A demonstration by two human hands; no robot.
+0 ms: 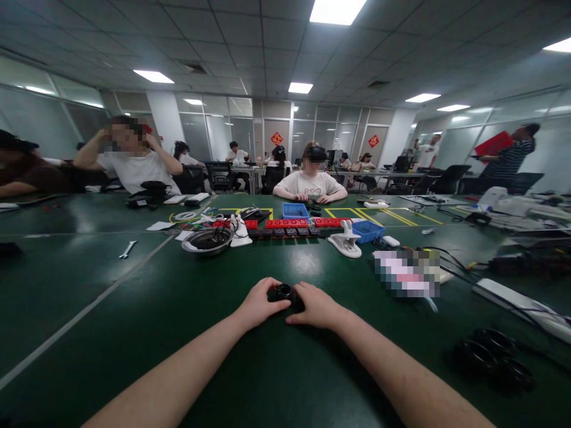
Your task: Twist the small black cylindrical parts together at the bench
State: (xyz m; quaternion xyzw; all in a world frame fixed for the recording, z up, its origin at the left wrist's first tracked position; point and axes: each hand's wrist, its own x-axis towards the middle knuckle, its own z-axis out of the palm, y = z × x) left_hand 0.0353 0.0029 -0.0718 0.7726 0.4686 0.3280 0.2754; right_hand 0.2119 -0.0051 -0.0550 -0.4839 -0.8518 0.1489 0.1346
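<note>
Two hands meet at lower centre of the frame on a green table [134, 309]: the left hand [257, 306] and right hand [317, 306] close their fingers on a small black part [284, 292] between them, its round opening facing up, equally near both.

The premises were an open-plan office used as an assembly workroom. Evidence: a grid ceiling with panel lights [336, 9], glazed partitions [312, 122], office chairs [450, 178], and long green-topped work tables [134, 297] carrying blue parts bins [295, 210], red component trays [286, 223], a wrench [127, 249] and cables [450, 258]
</note>
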